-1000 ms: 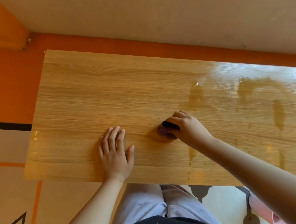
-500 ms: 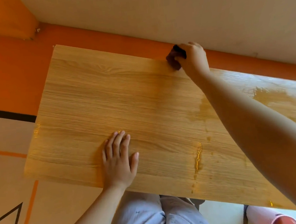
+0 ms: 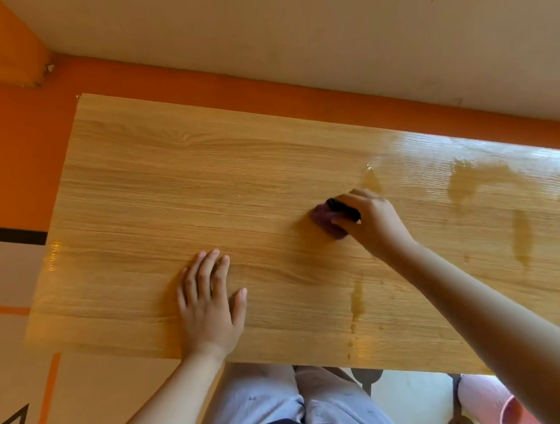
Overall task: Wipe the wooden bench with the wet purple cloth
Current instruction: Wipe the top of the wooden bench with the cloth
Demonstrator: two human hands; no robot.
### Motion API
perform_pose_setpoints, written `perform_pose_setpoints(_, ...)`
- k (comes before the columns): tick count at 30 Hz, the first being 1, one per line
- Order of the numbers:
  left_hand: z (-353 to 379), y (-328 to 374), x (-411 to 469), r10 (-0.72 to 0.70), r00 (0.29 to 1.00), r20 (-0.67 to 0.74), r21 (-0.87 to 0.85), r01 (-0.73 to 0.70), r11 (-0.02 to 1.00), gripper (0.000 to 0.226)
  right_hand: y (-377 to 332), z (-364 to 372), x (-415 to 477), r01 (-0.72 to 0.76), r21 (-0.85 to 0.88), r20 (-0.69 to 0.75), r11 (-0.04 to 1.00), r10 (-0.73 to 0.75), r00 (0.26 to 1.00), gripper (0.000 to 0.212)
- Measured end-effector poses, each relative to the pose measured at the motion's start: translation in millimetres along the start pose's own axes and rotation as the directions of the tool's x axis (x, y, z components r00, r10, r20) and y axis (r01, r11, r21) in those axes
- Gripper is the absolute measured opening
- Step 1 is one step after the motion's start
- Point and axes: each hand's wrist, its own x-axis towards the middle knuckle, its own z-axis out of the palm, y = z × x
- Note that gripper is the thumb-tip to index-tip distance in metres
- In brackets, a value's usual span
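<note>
Since half a second ago, the right hand (image 3: 373, 223) has come back from the far edge of the worktop (image 3: 174, 194) by the orange wall strip (image 3: 295, 99) to the middle of the board, bringing the purple cloth (image 3: 328, 221) with it. Its fingers are curled tight on the bunched cloth, which presses on the wood just left of the knuckles. Left of it and nearer the person, the left hand (image 3: 209, 304) lies flat and empty, fingers spread slightly, palm down near the front edge. Wet streaks (image 3: 522, 239) and a glossy sheen cover the worktop's right part; the left part looks dry. Pale trousers (image 3: 273, 404) show below the front edge.
</note>
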Motion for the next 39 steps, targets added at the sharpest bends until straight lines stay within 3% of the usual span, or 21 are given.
perform_pose_setpoints(6, 0, -1, -1, 0.005, 1.0, -0.003, -0.006, -0.005, 1.0, 0.056, 3, -1, -33, 0.025, -0.01, 0.097, 1.0, -0.024, 0.995, 0.024)
perform_pose_setpoints(11, 1, -1, -1, 0.005, 1.0, -0.008, 0.008, -0.005, 1.0, 0.056, 10, -11, 45, 0.03, -0.038, -0.057, 0.999, -0.032, 0.998, 0.021)
perform_pose_setpoints(16, 1, 0, 0, 0.002, 1.0, -0.017, 0.005, -0.002, 1.0, 0.056, 18, -30, 137, -0.114, -0.029, -0.188, 0.993, 0.107, 0.976, 0.019)
perform_pose_setpoints(21, 2, -1, -1, 0.001, 1.0, -0.015, 0.008, -0.001, 1.0, 0.056, 15, -26, 152, -0.238, 0.122, -0.262, 0.964, 0.262, 0.929, 0.02)
perform_pose_setpoints(27, 1, 0, 0, 0.009, 1.0, -0.019, 0.013, -0.008, 1.0, 0.056, 55, -36, 103, -0.356, 0.16, -0.344, 0.921, 0.39, 0.854, 0.013)
perform_pose_setpoints(32, 0, 0, -1, -0.002, 1.0, -0.013, 0.002, 0.002, 1.0, 0.057, 119, -70, 52, -0.58, 0.202, -0.405, 0.789, 0.607, 0.684, 0.021)
perform_pose_setpoints(36, 0, 0, 0, -0.003, 1.0, 0.004, 0.006, 0.003, 1.0, 0.057, 116, -71, 52, -0.654, 0.281, -0.401, 0.703, 0.705, 0.586, 0.022)
perform_pose_setpoints(39, -1, 1, -1, -0.004, 1.0, 0.011, 0.001, 0.004, 1.0, 0.057, 79, -53, 73, -0.576, 0.308, -0.382, 0.757, 0.653, 0.654, 0.022)
